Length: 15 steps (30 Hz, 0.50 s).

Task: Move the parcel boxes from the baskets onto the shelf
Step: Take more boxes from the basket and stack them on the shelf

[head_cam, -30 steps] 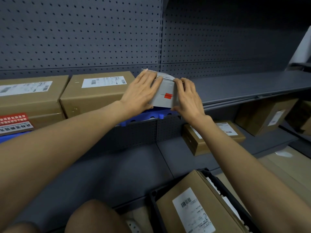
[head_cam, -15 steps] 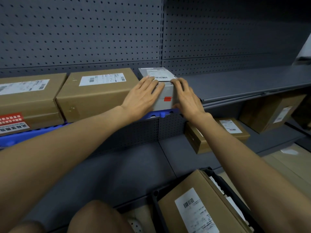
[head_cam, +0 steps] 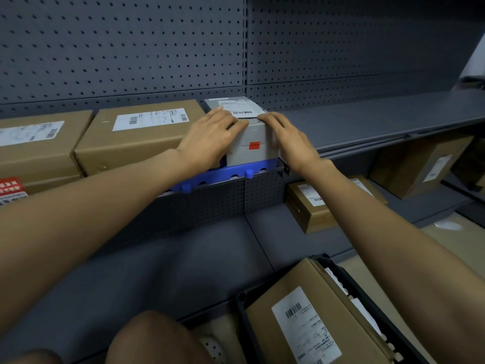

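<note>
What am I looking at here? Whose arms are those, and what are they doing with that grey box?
The camera sits on a person's head, so you see their own arms reaching out. The left hand and right hand press flat against a small grey cardboard box with a red sticker, on a dark grey metal shelf. Beside it stands a big brown cardboard box. Down below, a black plastic basket holds another brown parcel waiting its turn.

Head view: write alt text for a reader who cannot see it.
Both hands, left hand and right hand, press flat on a small grey parcel box on a dark shelf, beside two brown boxes. Below, another brown box sits in a black basket.
</note>
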Each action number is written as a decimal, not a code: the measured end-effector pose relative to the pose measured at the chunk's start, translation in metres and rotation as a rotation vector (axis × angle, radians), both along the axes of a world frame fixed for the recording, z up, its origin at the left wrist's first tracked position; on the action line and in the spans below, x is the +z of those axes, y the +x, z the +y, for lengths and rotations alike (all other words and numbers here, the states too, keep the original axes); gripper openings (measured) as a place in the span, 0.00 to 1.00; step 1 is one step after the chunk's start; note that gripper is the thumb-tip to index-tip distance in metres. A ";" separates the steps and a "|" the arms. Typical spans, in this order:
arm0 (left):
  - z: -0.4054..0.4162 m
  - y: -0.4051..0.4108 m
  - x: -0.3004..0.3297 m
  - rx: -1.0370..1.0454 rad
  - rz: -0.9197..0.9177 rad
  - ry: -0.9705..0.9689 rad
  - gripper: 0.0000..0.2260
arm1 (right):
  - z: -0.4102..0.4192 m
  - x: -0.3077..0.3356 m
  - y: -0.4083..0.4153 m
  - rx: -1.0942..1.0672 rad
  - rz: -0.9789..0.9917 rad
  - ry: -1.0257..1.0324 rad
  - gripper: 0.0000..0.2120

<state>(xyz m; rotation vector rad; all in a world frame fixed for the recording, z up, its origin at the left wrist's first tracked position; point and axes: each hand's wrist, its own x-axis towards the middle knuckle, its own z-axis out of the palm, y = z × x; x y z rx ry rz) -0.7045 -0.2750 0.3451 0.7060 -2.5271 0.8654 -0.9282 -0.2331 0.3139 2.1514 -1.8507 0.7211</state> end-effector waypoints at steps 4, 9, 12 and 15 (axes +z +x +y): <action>-0.002 0.003 0.006 -0.006 0.004 0.022 0.25 | 0.001 0.004 0.001 0.029 -0.024 -0.017 0.40; -0.001 0.007 0.007 0.009 0.030 0.029 0.23 | -0.004 0.004 0.001 0.060 -0.031 -0.010 0.40; 0.002 0.007 0.008 0.020 0.042 0.035 0.23 | -0.008 0.002 0.001 0.051 -0.030 -0.001 0.42; 0.003 0.007 0.009 0.023 0.042 0.033 0.23 | -0.008 0.002 0.000 0.055 -0.028 0.001 0.43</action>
